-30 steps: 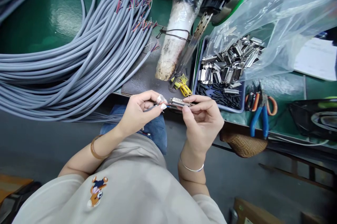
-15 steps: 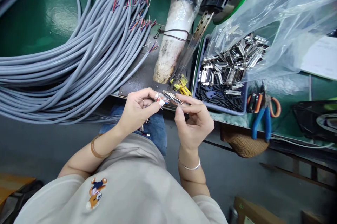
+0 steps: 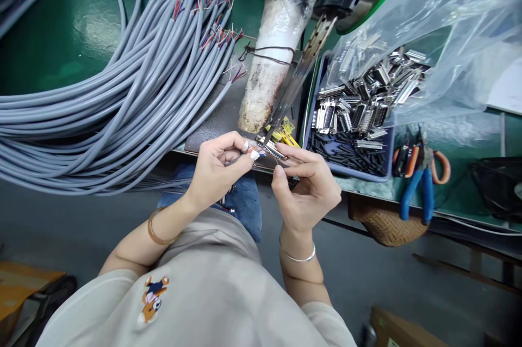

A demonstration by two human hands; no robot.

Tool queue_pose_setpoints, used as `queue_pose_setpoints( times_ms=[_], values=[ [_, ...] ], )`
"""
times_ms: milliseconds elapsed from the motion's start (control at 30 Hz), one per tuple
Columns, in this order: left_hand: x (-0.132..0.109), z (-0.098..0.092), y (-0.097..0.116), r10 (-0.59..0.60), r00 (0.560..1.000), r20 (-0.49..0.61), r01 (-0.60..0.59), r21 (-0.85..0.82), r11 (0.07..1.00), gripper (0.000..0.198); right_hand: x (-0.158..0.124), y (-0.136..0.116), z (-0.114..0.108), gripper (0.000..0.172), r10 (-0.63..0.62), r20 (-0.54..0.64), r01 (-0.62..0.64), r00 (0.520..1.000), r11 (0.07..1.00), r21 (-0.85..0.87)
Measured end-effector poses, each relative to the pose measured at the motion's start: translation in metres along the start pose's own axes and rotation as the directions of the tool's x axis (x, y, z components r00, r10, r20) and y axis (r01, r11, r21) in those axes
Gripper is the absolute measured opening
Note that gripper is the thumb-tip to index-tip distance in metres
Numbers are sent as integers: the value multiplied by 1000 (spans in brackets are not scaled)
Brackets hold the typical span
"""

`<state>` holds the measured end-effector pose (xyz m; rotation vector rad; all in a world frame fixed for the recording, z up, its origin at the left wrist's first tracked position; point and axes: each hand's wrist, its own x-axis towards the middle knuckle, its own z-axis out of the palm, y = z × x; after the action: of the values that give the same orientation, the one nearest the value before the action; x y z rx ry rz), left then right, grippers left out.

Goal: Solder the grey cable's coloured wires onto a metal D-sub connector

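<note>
My right hand (image 3: 306,189) pinches a small metal multi-pin connector (image 3: 271,149) between thumb and forefinger, just off the bench's front edge. My left hand (image 3: 216,170) pinches the stripped end of a thin grey cable (image 3: 252,151), its coloured wires right against the connector's left end. The cable runs back under my left palm toward my lap. A soldering iron tip (image 3: 299,72) on a wrapped stand reaches down to just above the connector.
A big coil of grey cables (image 3: 101,102) with stripped ends fills the bench's left. A blue tray (image 3: 346,170) of connectors and black tubes sits right, under a clear bag (image 3: 440,26). Blue-handled pliers (image 3: 420,184) lie beyond it. A wrapped white stand (image 3: 269,64) rises at centre.
Both hands have shifted slightly left and up toward the bench edge. The connector has tilted and now sits under the soldering iron tip, closer to the wire ends.
</note>
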<state>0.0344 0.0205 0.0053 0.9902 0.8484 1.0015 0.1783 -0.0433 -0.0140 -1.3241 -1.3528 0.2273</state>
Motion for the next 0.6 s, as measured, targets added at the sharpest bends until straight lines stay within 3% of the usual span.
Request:
queue_pose_setpoints(
  times_ms=[600],
  values=[
    [0,2,6,48,999,0,-48,56,997,20,8,-3,-1,14,-94,0,93,996,991,-100]
  ],
)
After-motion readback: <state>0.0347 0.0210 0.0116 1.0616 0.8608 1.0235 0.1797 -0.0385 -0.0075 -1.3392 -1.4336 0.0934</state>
